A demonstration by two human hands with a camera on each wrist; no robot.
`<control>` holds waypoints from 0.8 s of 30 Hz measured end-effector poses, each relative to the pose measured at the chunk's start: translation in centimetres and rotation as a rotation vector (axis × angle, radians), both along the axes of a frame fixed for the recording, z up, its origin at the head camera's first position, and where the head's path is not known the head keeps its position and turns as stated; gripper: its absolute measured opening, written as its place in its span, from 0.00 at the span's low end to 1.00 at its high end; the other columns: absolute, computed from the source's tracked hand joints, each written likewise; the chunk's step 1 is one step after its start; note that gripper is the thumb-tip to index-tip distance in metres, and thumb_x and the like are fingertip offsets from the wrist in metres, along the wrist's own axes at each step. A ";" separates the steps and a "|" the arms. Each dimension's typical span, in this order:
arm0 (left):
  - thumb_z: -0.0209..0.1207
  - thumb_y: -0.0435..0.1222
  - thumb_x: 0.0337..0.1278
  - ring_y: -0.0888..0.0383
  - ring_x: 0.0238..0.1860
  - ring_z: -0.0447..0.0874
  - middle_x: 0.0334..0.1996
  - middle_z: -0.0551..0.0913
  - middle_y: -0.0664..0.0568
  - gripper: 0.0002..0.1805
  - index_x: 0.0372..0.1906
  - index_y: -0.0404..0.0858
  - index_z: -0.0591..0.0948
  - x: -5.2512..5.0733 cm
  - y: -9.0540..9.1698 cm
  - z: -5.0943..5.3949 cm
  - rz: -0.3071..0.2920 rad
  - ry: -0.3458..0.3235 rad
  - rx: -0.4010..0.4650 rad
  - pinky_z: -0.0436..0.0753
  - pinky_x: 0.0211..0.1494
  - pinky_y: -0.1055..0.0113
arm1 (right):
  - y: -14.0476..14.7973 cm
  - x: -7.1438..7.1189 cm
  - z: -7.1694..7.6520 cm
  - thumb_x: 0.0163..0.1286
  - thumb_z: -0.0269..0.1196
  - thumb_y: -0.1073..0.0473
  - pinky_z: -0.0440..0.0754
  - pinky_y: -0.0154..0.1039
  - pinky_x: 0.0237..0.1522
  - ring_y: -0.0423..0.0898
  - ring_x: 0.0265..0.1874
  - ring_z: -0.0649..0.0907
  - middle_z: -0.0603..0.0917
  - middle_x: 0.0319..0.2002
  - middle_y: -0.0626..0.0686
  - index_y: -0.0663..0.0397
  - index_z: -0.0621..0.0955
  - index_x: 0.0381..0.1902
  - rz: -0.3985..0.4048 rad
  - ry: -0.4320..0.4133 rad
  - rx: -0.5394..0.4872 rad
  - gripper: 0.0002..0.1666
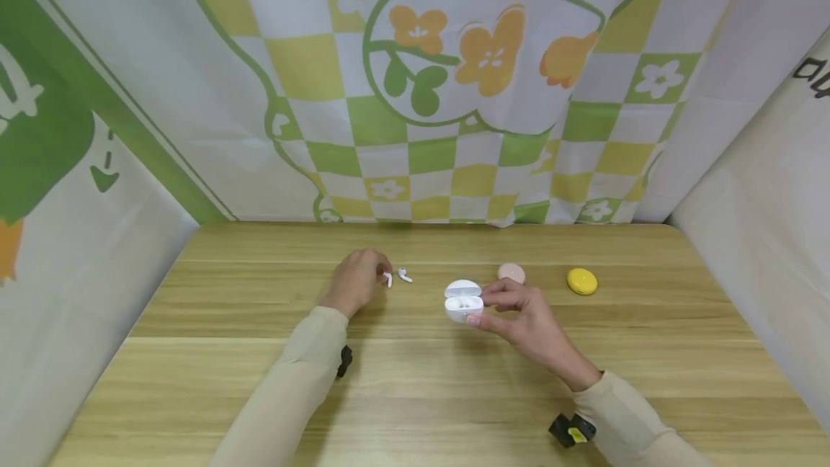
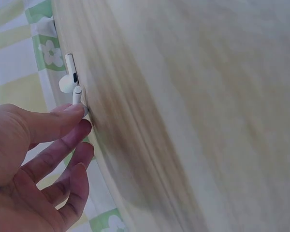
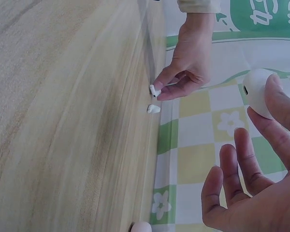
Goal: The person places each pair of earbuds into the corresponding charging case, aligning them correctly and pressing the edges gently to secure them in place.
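Between thumb and index finger, my left hand [image 1: 355,281] pinches a white wireless earbud [image 2: 77,94] at the tabletop, its stem poking out past the thumb. A second white earbud [image 1: 405,275] lies on the wood just beside it. To the right, my right hand [image 1: 537,324] grips a white earbud charging case [image 1: 459,314] above the table, thumb in front and fingers behind. The case's lid is up in the head view, with its inside facing me. In the right wrist view the thumb covers part of the case [image 3: 256,94].
A pale pink round object [image 1: 511,272] lies behind my right hand, and a yellow round one [image 1: 582,281] sits farther right. The wooden table [image 1: 415,395] ends at a patterned cloth [image 1: 454,171] at the back, with cloth walls at both sides.
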State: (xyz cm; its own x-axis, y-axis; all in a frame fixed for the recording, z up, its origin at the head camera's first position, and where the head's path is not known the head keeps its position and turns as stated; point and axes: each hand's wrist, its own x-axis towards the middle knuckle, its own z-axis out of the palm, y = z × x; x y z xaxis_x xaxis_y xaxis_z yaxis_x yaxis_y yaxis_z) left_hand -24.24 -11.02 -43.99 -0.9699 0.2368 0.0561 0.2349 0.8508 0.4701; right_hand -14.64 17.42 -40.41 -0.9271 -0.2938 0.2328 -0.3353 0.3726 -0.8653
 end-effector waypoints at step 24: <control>0.65 0.24 0.57 0.48 0.45 0.85 0.39 0.88 0.48 0.07 0.37 0.38 0.88 0.4 -1.3 -0.1 0.008 -0.029 0.047 0.83 0.51 0.50 | 0.0 -0.2 -0.3 0.57 0.78 0.64 0.81 0.53 0.50 0.48 0.47 0.80 0.85 0.40 0.49 0.57 0.91 0.39 0.006 -0.014 0.021 0.11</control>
